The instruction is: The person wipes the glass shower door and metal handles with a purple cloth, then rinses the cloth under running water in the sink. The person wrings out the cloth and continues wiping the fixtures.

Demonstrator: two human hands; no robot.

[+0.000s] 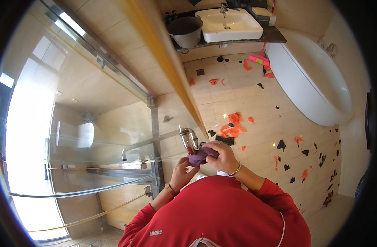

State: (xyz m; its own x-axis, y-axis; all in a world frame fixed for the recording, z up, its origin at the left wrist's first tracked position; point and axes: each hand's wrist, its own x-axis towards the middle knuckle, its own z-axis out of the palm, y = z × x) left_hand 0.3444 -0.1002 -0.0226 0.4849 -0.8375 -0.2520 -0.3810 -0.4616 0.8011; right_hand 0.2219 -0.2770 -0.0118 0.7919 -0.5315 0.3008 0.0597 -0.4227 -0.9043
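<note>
A bunched purple cloth (203, 156) is between my hands, close in front of my body. My right hand (224, 157) grips it from the right, fingers curled over its top. My left hand (182, 175) pinches the cloth's left lower edge between thumb and fingers. Just beyond the cloth is a curved chrome door handle (188, 138) on the glass door, whose edge (176, 82) runs up and away to the left. The cloth meets the handle's lower end and partly hides it.
Torn orange scraps (234, 119) and black scraps (281, 144) litter the tiled floor. A white bathtub (307, 82) stands at right, with a pink broom (259, 60) beside it. A grey bucket (186, 37) and white washbasin (211, 33) sit on the far counter. Glass panels with metal rails (85, 189) fill the left.
</note>
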